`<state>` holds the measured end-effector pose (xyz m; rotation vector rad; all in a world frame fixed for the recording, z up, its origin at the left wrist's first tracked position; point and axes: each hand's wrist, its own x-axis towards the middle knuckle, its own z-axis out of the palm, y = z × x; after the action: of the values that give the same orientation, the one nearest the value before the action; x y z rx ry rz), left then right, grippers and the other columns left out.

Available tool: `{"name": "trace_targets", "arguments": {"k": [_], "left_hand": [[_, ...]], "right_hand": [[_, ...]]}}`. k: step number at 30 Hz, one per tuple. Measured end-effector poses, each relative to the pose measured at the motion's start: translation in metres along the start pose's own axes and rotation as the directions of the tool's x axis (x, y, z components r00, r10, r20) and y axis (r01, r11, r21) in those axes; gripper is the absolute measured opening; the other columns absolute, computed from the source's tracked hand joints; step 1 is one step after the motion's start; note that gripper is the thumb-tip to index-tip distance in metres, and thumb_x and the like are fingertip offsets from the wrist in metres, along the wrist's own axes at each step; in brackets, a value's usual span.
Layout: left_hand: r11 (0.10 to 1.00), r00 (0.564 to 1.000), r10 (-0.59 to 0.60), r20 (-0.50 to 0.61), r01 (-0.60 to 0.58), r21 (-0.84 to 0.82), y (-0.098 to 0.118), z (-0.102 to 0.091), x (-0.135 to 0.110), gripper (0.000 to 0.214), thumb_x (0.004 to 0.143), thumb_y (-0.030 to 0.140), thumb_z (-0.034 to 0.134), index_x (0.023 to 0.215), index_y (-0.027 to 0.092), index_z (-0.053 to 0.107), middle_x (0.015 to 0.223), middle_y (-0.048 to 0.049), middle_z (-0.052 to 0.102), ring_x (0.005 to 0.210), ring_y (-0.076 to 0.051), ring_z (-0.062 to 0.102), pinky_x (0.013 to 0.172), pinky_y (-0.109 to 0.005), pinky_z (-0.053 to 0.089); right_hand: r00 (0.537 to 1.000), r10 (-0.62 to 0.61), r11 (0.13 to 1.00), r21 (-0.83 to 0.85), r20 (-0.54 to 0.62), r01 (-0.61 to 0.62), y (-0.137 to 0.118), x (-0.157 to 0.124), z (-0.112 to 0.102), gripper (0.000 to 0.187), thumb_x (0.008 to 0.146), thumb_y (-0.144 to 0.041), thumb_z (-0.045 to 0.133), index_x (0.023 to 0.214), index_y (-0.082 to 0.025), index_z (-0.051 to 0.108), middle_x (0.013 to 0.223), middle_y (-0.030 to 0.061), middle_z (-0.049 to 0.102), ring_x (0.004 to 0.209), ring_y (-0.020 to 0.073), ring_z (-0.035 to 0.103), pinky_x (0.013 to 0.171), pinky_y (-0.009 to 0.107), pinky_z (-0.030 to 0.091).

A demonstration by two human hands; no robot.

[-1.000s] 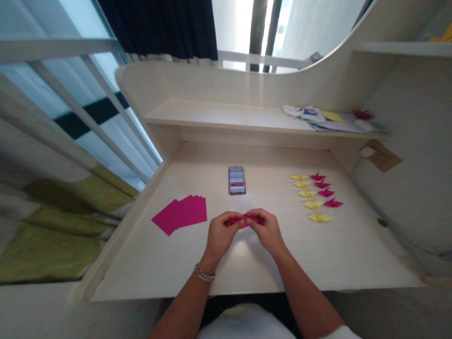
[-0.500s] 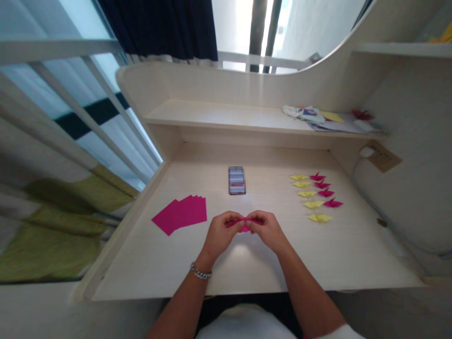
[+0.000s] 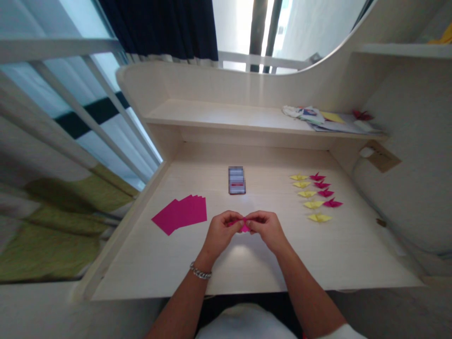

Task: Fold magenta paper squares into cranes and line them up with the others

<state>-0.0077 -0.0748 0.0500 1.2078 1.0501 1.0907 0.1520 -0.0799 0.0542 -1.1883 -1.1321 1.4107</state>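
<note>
Between my two hands is a small piece of folded pink paper (image 3: pixel 245 226), partly covered by the fingers. My left hand (image 3: pixel 223 230) pinches its left side with thumb and forefinger. On the other side my right hand (image 3: pixel 266 229) is closed on it the same way, thumb near the middle. Both hands are just above the desk (image 3: pixel 243 273), near its front. To the left lies a fanned stack of pink paper sheets (image 3: pixel 183 213). Two rows of folded paper cranes rest on the right, yellow ones (image 3: pixel 307 194) beside pink ones (image 3: pixel 325 193).
A phone (image 3: pixel 237 180) lies beyond my hands. The raised shelf (image 3: pixel 219 115) at the back carries papers (image 3: pixel 330 122) and a red folded paper (image 3: pixel 362 115) at its right. A cable (image 3: pixel 374 202) runs down the right wall from a socket plate (image 3: pixel 381 157). Bars and curtains stand left.
My right hand has shifted very slightly to the right. Both hands still pinch the folded pink paper, and the other things lie where they were.
</note>
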Motion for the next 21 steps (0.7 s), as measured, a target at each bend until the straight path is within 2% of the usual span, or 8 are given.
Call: {"name": "trace_targets", "arguments": {"k": [11,16,21], "left_hand": [[0.998,1.000,-0.001,-0.001,0.001,0.058,-0.0018,-0.0011,0.0007,0.013,0.067,0.019,0.070,0.078,0.014,0.068,0.072,-0.0045,0.069,0.064,-0.014,0.062,0.062,-0.025,0.051],[1.000,0.999,-0.014,-0.029,0.015,0.011,0.0011,0.0003,0.0007,0.011,0.064,0.016,0.070,0.075,0.014,0.069,0.068,-0.0025,0.067,0.062,-0.014,0.062,0.060,-0.024,0.050],[0.999,0.999,-0.032,0.008,0.032,-0.004,0.0038,-0.0006,-0.0010,0.010,0.065,0.017,0.069,0.074,0.015,0.070,0.068,-0.0025,0.067,0.063,-0.014,0.061,0.059,-0.024,0.050]], "right_hand": [[0.998,-0.040,0.999,-0.031,0.054,0.041,0.0006,-0.0016,-0.0014,0.016,0.065,-0.022,0.070,0.079,-0.017,0.074,0.068,0.0038,0.071,0.056,0.0137,0.061,0.055,0.027,0.051],[0.999,-0.025,1.000,0.018,0.043,0.025,-0.0014,-0.0036,-0.0008,0.016,0.063,-0.023,0.072,0.078,-0.018,0.075,0.067,0.0038,0.071,0.055,0.0141,0.062,0.055,0.028,0.053],[0.998,0.010,0.997,0.081,0.054,-0.015,-0.0005,-0.0046,-0.0014,0.018,0.062,-0.025,0.073,0.078,-0.018,0.075,0.068,0.0039,0.071,0.058,0.0155,0.064,0.055,0.028,0.054]]}}
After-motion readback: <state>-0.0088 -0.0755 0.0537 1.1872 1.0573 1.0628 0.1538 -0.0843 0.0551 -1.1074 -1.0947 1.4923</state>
